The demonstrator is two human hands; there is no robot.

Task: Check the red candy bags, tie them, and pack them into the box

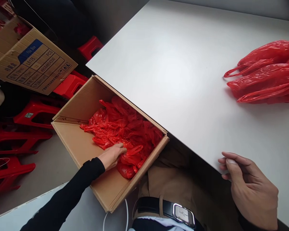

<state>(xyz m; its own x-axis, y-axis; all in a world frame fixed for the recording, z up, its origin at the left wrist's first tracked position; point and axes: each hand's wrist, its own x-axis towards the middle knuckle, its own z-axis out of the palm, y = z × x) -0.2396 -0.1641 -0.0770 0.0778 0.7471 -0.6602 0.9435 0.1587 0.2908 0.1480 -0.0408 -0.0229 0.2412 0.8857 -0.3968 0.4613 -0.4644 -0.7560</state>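
Bags [120,125]: glossy, crinkled plastic. Box [78,141]: matt cardboard. Tabletop [159,64]: smooth.

Bare left hand [112,156] reaching out and down, bare right hand [254,189] loosely half-curled.
The left arm [67,192], in a snug black sleeve, slants up from the lower left to a cuff at the wrist; its fingers [119,148] bend inward, their tips hard to make out. Well apart at the right, the other hand is turned thumb-side up, its thumb [234,168] just beside the index finger [237,157], dark sleeve showing below.
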